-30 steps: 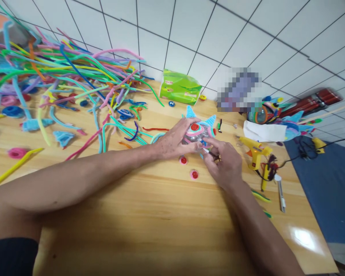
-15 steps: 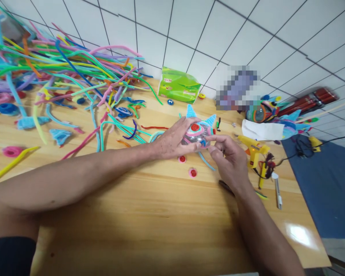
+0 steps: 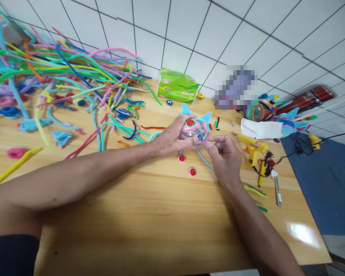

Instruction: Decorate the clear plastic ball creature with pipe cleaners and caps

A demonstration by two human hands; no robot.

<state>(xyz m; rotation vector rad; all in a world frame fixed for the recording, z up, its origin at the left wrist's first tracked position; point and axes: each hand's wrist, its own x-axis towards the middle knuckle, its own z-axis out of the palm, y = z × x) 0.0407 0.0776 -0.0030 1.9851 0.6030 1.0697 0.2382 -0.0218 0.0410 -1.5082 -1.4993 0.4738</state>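
My left hand (image 3: 172, 136) is wrapped round a clear plastic craft animal (image 3: 193, 132). Two light-blue pointed ears of pipe cleaner stand on top of it, and its eyes are red discs ringed in turquoise and pink. A small blue piece sits low on its front, just above a pink strip, close to my left thumb. My right hand (image 3: 225, 157) has its thumb and index finger pinched together at the right end of that strip; whatever lies between the fingertips is too small to make out. Two red-and-pink discs, a nearer one (image 3: 192, 171) and a farther one (image 3: 181, 157), lie below the animal.
A large heap of coloured pipe cleaners (image 3: 74, 73) spreads over the table's left. At the back stands a green tissue pack (image 3: 176, 86). To the right are a yellow glue gun (image 3: 251, 148), a utility knife (image 3: 277, 189), a white paper (image 3: 260, 128) and a red flask (image 3: 310, 99).
Both hands and the craft animal have shifted slightly left and the animal is tilted a little differently. Green-and-yellow handles now show more beside my right forearm.
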